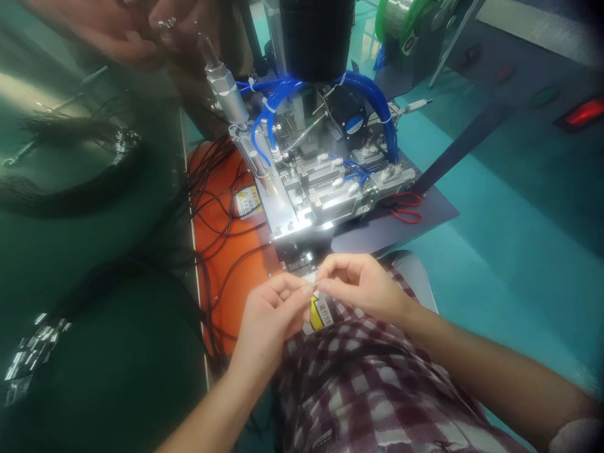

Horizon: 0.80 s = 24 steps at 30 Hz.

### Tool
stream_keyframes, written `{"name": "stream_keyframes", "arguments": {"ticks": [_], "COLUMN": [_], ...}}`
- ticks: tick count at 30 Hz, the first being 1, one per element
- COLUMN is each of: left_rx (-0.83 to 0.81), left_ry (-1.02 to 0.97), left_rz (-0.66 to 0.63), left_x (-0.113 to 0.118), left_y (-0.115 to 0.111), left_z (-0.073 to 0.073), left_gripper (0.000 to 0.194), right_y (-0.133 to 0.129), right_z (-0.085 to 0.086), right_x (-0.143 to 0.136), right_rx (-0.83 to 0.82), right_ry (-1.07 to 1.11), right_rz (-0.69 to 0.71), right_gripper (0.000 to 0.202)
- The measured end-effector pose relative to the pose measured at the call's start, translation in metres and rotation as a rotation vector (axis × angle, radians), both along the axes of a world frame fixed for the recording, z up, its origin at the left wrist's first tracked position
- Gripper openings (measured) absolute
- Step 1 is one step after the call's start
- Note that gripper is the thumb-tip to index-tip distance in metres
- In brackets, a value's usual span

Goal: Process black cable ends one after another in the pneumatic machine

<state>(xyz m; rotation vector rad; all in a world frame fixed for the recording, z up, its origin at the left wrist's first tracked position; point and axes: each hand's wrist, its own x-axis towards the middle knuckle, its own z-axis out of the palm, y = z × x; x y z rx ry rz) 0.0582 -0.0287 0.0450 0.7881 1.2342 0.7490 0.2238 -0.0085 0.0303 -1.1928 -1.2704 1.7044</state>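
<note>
In the head view, my left hand (274, 308) and my right hand (361, 286) meet low in front of the machine, each closed in a fingertip pinch. Between the fingertips shows a thin pale strand (316, 284), very small, its kind unclear. Both hands seem to hold it, one at each side. Just beyond them stands the front of a metal bench machine (311, 217) with pneumatic cylinders and blue air tubes (384, 119). Under my fingers is a white label with a yellow arrow (319, 314).
Black cables with metal ends lie on the orange board (250, 270) and the dark green table (117, 327). A co-worker's hands (113, 31) are at upper left near small metal pieces. A green-rimmed spool (396, 19), a red-lit switch (585, 113) and red wire (408, 211) are to the right.
</note>
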Motion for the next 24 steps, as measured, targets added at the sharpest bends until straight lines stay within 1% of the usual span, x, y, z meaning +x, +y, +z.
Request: {"name": "stream_keyframes", "arguments": {"ticks": [3,6,10,12,15,17,19,22,24], "left_rx": [-0.028,-0.046,-0.047,-0.049,-0.055,-0.057,-0.055,-0.025,0.011], "left_ry": [0.003,-0.016,-0.045,-0.061,-0.072,-0.058,-0.034,0.001,0.023], "left_rz": [-0.002,-0.012,-0.061,-0.093,-0.152,-0.189,-0.208,-0.195,-0.139], "left_x": [0.000,-0.001,-0.003,-0.004,-0.007,-0.007,-0.007,-0.006,-0.005], "left_y": [0.000,0.001,0.002,0.003,0.004,0.004,0.003,0.001,-0.001], "left_z": [0.002,0.003,0.001,-0.001,-0.003,-0.003,-0.003,-0.004,-0.004], "left_gripper": [0.029,0.030,0.028,0.026,0.026,0.025,0.024,0.023,0.022], "right_y": [0.002,0.003,0.004,0.004,0.006,0.010,0.015,0.020,0.020], "right_z": [-0.002,-0.004,-0.007,-0.010,-0.013,-0.013,-0.010,-0.003,0.000], "right_x": [0.002,0.004,0.006,0.006,0.008,0.010,0.012,0.013,0.013], "right_rx": [-0.054,-0.112,-0.110,-0.091,-0.049,0.011,0.092,0.174,0.182], "right_ry": [0.030,0.125,0.193,0.212,0.277,0.282,0.238,0.149,0.110], "right_rz": [0.045,0.121,0.163,0.192,0.274,0.327,0.379,0.429,0.383], "right_gripper": [0.013,0.017,0.016,0.016,0.017,0.016,0.014,0.008,0.007]}}
